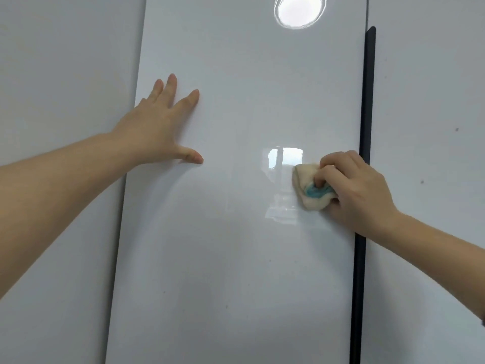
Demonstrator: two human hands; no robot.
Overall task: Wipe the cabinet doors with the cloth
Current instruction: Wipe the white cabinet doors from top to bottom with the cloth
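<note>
Left hand (154,127): fingers straight, spread, palm flat against middle cabinet door (236,258). Right hand (359,190): fingers curled, gripping bunched cloth (307,187) pressed to door beside dark handle strip (363,158). Both forearms extended.

You face a centre cabinet door (236,258): hard, smooth, high-gloss white, mirror-bright glare at 12 o'clock. Your cloth (304,177), 3 o'clock: soft, fuzzy cream fabric with a teal patch. Note the handle strip (366,114), 2 o'clock: dark, matt. The side door (52,74), 9 o'clock: duller sheen.
</note>
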